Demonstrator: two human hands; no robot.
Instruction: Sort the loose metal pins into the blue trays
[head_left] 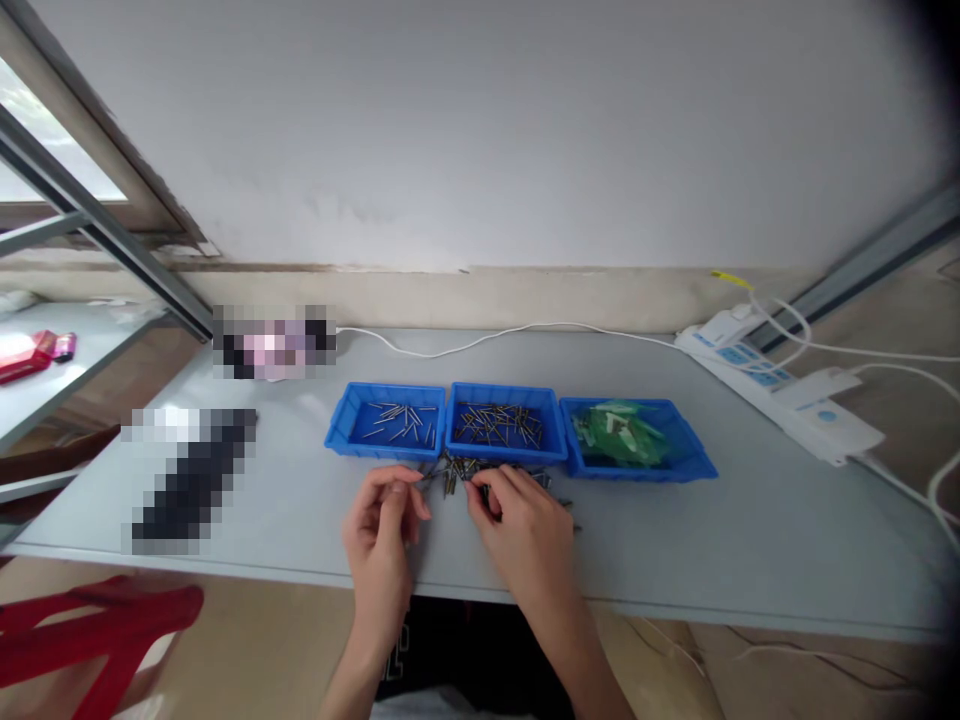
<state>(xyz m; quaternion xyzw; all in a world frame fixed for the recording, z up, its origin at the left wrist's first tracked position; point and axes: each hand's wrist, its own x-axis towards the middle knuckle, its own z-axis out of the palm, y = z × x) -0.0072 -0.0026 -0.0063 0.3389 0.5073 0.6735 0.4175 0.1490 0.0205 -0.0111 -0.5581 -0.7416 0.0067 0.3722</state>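
My left hand is closed, its fingertips near small metal pins just below the left blue bin; what it pinches is too small to make out. My right hand bends over a pile of metal pins on the table, fingers together, and its grip is hidden too. Behind the hands stand three blue bins side by side. The left bin holds silvery pins, the middle bin holds darker pins, and the right bin holds a green plastic bag with pale pieces.
A white power strip with cables lies at the right of the grey table. A thin white cable runs along the back. Two pixelated items lie at the left. A red stool stands below the left edge.
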